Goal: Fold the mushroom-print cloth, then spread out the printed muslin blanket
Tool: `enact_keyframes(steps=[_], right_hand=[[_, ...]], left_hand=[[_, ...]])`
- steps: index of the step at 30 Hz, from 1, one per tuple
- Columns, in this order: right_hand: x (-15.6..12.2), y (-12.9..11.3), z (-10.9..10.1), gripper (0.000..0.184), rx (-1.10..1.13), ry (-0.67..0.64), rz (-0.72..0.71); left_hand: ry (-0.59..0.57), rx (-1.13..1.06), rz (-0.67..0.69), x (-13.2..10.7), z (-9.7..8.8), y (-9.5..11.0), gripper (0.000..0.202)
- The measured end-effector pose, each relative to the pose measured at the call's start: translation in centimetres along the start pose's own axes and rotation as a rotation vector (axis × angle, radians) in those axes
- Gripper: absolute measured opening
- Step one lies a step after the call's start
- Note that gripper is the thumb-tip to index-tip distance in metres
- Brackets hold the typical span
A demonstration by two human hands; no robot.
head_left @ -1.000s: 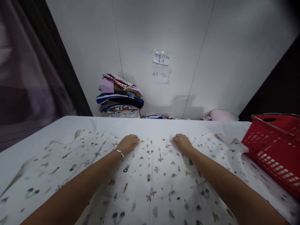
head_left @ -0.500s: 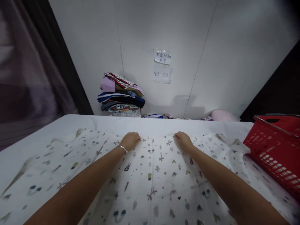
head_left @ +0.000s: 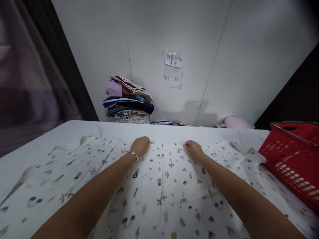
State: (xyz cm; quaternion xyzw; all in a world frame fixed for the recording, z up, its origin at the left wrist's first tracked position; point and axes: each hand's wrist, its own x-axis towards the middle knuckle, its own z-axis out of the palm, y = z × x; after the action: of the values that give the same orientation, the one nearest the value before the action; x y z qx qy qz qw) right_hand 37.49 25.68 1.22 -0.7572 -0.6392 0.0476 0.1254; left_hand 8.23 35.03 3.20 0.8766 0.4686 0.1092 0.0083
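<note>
A white cloth (head_left: 164, 186) printed with small plants and animals lies spread over the white table (head_left: 74, 127). Both my arms reach across it to its far edge. My left hand (head_left: 140, 146), with a silver bracelet at the wrist, is closed on that far edge left of centre. My right hand (head_left: 193, 149) is closed on the same edge a little to the right. The stretch of cloth between the hands lies fairly flat; its far right corner (head_left: 245, 149) is rumpled.
A red plastic basket (head_left: 291, 159) with a metal handle stands at the table's right edge. Behind the table a stack of folded clothes (head_left: 128, 101) leans at the white wall, under two paper notes (head_left: 171, 69). A pink bundle (head_left: 235, 122) lies at the back right.
Both hands have slid a little farther away along with the cloth's far edge, and the cloth between them has been drawn flatter.
</note>
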Motion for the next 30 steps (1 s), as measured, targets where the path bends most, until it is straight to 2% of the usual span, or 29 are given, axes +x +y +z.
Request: enact_keyframes(steps=[4, 7, 10, 14, 19, 22, 26, 30], right_hand=[[0.6, -0.2, 0.3, 0.024, -0.061, -0.020, -0.002], [1.0, 0.1, 0.2, 0.023, -0.060, -0.038, -0.049], [1.3, 0.6, -0.1, 0.030, -0.091, -0.094, -0.108], [1.6, 0.9, -0.5, 0.025, -0.129, -0.143, -0.153], [0.8, 0.9, -0.5, 0.026, -0.120, -0.077, -0.193], [0.3, 0.9, -0.4, 0.022, -0.129, -0.044, -0.242], [0.4, 0.7, -0.3, 0.021, -0.140, -0.010, -0.178], [0.9, 0.6, -0.2, 0.021, -0.091, 0.000, -0.118]], left_hand=[[-0.059, -0.027, -0.070, 0.8, 1.0, 0.2, 0.021], [-0.064, -0.045, -0.048, 1.0, 1.5, -0.2, 0.020], [-0.098, -0.100, -0.018, 1.1, 1.5, -0.8, 0.027], [-0.140, -0.134, 0.034, 1.2, 1.2, -0.9, 0.022], [-0.055, -0.191, 0.051, 0.8, 1.5, -0.4, 0.020], [-0.029, -0.239, -0.032, 0.7, 1.7, -0.3, 0.019], [-0.039, -0.192, -0.200, 1.1, 1.6, 0.4, 0.022], [-0.060, -0.106, -0.146, 1.6, 1.6, 1.1, 0.015]])
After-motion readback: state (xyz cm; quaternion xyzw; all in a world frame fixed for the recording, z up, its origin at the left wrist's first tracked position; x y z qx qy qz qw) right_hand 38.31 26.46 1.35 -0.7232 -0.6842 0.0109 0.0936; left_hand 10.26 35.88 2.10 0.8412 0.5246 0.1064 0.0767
